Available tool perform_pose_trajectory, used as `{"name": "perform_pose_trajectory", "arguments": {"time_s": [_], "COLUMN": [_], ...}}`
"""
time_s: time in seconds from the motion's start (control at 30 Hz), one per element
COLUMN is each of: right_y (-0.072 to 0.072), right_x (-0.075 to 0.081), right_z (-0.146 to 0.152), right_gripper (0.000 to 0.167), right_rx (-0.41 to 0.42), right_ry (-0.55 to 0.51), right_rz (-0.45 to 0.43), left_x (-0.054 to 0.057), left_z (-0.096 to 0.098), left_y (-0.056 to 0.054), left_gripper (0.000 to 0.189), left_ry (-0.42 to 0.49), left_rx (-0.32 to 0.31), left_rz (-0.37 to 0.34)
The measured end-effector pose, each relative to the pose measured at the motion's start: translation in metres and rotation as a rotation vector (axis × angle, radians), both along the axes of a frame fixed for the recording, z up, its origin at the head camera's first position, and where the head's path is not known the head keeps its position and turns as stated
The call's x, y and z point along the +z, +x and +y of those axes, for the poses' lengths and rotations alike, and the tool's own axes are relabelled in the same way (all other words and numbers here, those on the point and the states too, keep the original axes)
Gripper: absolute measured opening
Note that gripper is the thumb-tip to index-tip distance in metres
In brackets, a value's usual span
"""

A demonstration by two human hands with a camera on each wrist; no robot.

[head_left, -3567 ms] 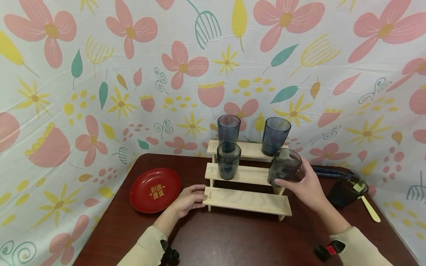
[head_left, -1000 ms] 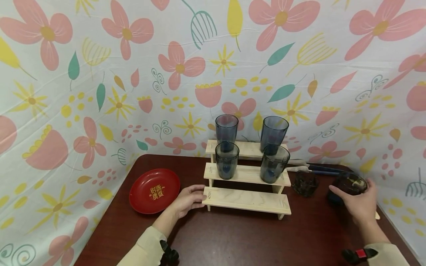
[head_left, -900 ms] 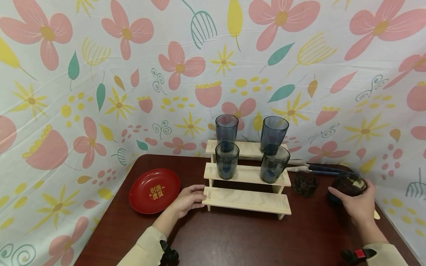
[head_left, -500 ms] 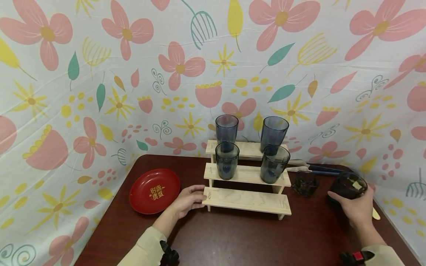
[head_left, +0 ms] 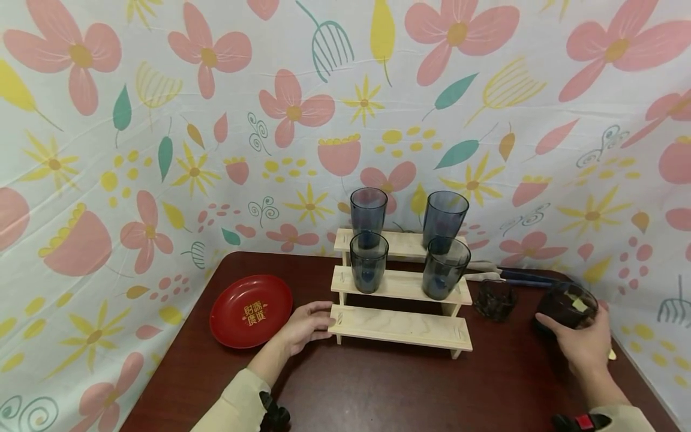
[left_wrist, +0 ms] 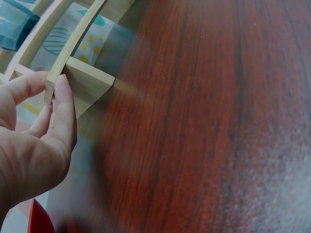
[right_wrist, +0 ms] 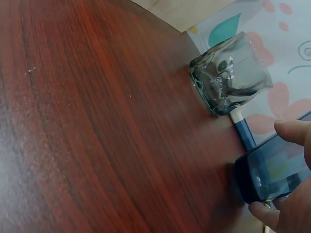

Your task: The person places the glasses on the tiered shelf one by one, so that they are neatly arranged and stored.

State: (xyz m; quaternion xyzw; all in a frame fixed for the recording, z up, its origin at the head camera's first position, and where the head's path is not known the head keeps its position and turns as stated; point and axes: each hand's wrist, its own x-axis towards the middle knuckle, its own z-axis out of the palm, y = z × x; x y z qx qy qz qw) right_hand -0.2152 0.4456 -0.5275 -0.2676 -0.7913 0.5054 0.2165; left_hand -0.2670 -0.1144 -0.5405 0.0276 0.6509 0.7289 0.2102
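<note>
My left hand (head_left: 306, 326) pinches the left end of the lowest step of a three-step wooden display rack (head_left: 399, 327); in the left wrist view the thumb and fingers (left_wrist: 62, 104) grip the board's end. Two blue-tinted glasses (head_left: 445, 217) stand upright on the top step. Below them, two smoky glasses (head_left: 369, 264) stand on the middle step, one at each end. At the table's right side my right hand (head_left: 585, 342) holds a dark blue glass (right_wrist: 272, 167), thumb on one side and fingers on the other. Its base is close to the tabletop.
A red plate (head_left: 232, 321) with gold characters lies left of the rack. Between rack and right hand stands a short, wavy-sided glass (right_wrist: 231, 75). Blue-handled utensils (head_left: 526, 279) lie behind it, and a pale yellow handle tip (head_left: 612, 354) shows beside my right hand. Flowered cloth hangs behind the table.
My right hand has let go of a smoky glass on the middle step's right end and moved right to grip the dark blue glass. The left hand has stayed on the rack.
</note>
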Motion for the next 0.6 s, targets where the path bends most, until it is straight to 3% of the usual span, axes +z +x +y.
{"name": "perform_pose_trajectory", "arguments": {"time_s": [0.13, 0.27, 0.4, 0.6], "right_y": [0.007, 0.013, 0.020, 0.034], "right_x": [0.005, 0.013, 0.023, 0.042], "right_z": [0.002, -0.001, -0.006, -0.027], "right_gripper": [0.115, 0.104, 0.096, 0.093], "right_rx": [0.015, 0.059, 0.158, 0.291], "right_ry": [0.046, 0.117, 0.178, 0.249], "right_rz": [-0.033, -0.019, 0.048, 0.019], "left_x": [0.000, 0.000, 0.000, 0.000], "left_z": [0.000, 0.000, -0.001, -0.001], "left_y": [0.001, 0.000, 0.000, 0.000], "left_gripper": [0.062, 0.062, 0.062, 0.064], "left_ry": [-0.005, -0.006, -0.004, -0.004], "left_rx": [-0.002, -0.002, -0.005, -0.011], "left_rz": [0.000, 0.001, 0.001, 0.005]}}
